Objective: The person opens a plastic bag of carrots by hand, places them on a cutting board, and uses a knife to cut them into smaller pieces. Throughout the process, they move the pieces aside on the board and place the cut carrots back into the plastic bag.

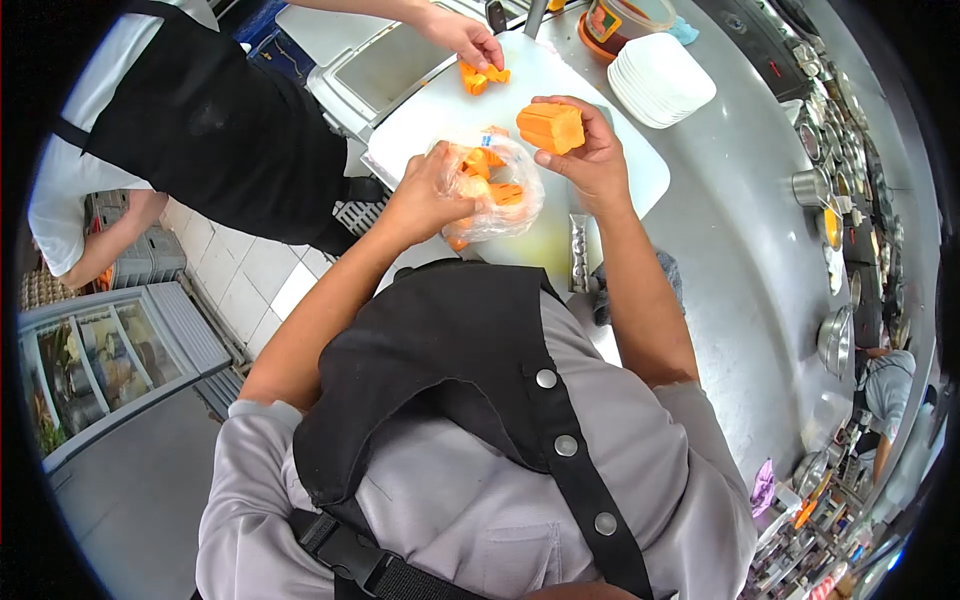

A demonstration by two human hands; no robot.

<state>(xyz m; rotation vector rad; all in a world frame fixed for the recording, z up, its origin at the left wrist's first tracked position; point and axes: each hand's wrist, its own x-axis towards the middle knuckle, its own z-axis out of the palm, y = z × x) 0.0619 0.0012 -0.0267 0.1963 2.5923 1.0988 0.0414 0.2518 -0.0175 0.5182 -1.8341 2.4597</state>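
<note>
My left hand [425, 200] is closed on the rim of a clear plastic bag [527, 212] that holds several orange carved pieces, which look like carrot. Raised over the white cutting board [635, 175], my right hand [597, 165] grips a thick carrot piece [550, 127] with grooves cut along its sides. Below that hand, a knife with a dimpled metal handle [578, 250] lies at the board's near edge; its blade is partly hidden. At the far side, a co-worker's hand [465, 38] touches more orange pieces [480, 80] on the board.
A stack of white square dishes [660, 80] and a plastic tub [630, 20] stand on the steel counter [720, 210]. To the left are a co-worker in a black apron [220, 120] and a glass-topped chiller [105, 355]. Pots [812, 188] line the right side.
</note>
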